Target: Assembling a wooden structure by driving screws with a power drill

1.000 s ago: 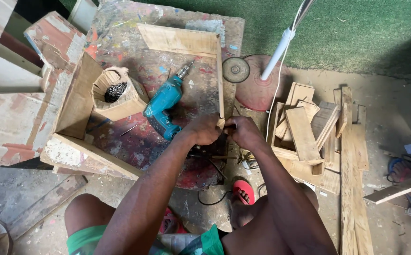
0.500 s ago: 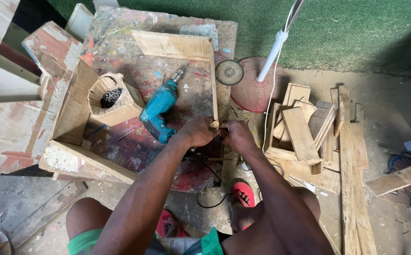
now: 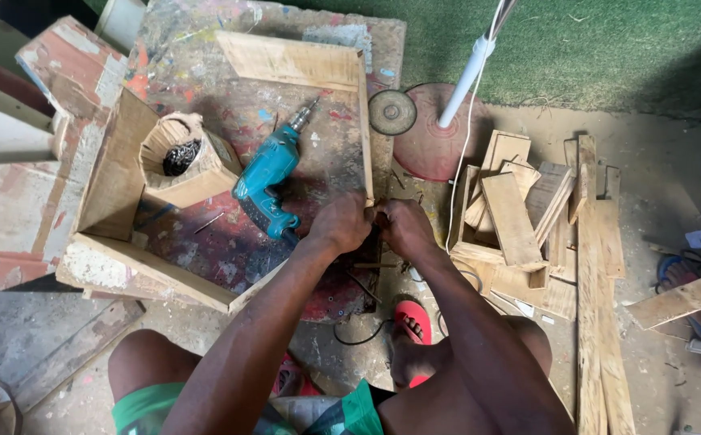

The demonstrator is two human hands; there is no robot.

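1. The fingers of the left hand and the right hand are curled tight together at the near end of the thin upright wooden board, which runs away from the fingertips across the paint-splattered plywood worktop. Both hands seem pinched on a small fastener or the board's corner, but the knuckles hide it, so I cannot tell what they hold.
2. The board stands on its narrow edge; a sideways push from the fingers could tip it over, since only the far joint with the flat wooden plank steadies it.
3. The teal electric drill lies just left of the left knuckles, bit pointing away. A nudge from the left wrist could roll it or tug its cord.
4. Loose dark screws lie just below the fingers, by the worktop's near edge; a bump could scatter them onto the floor beside the red sandal.
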